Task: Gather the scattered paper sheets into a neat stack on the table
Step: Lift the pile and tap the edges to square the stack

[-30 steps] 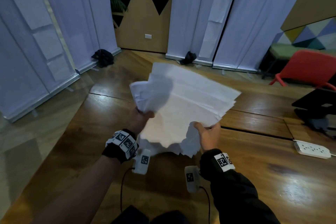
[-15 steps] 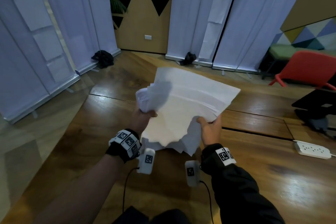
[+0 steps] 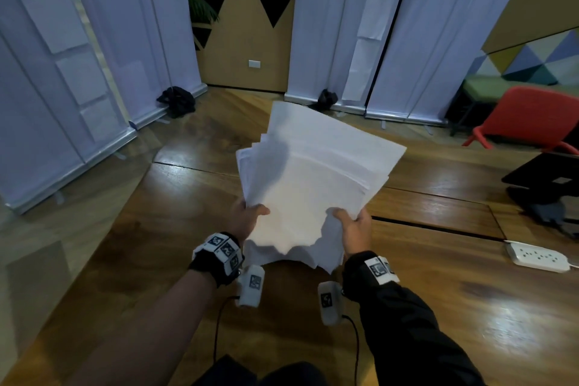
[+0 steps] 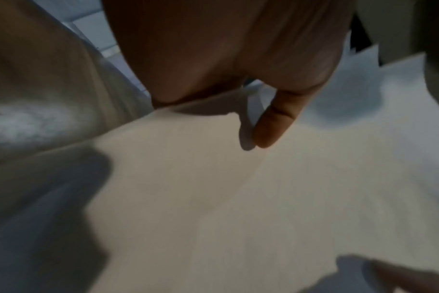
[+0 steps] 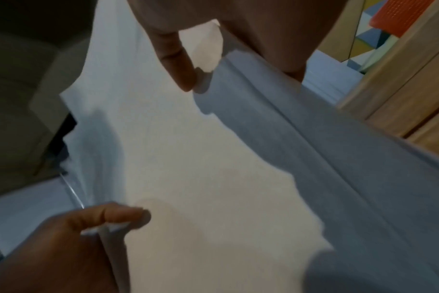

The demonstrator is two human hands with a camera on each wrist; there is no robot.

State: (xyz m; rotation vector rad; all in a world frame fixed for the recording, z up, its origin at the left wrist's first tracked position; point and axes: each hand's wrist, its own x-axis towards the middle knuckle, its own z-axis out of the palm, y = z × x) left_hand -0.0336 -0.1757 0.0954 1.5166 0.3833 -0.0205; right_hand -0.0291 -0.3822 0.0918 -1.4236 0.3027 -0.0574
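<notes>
A loose stack of white paper sheets (image 3: 316, 178) is held in the air above the wooden table (image 3: 470, 301), tilted away from me, its near edges jagged and uneven. My left hand (image 3: 247, 218) grips the stack's near left edge, thumb on top. My right hand (image 3: 352, 226) grips the near right edge the same way. In the left wrist view the paper sheets (image 4: 213, 198) fill the frame under my left hand (image 4: 268, 126). In the right wrist view my right hand (image 5: 183, 59) pinches the paper sheets (image 5: 201, 168) from above, and my left hand (image 5: 108, 218) holds the opposite edge.
A white power strip (image 3: 537, 257) lies on the table at the right. A black stand (image 3: 545, 185) sits at the far right, with a red chair (image 3: 529, 116) behind it. White banners (image 3: 354, 25) line the far side.
Both hands have drawn closer together and squared the sheets. The fanned, crumpled left side has folded in, so the stack is narrower and stands more upright.
</notes>
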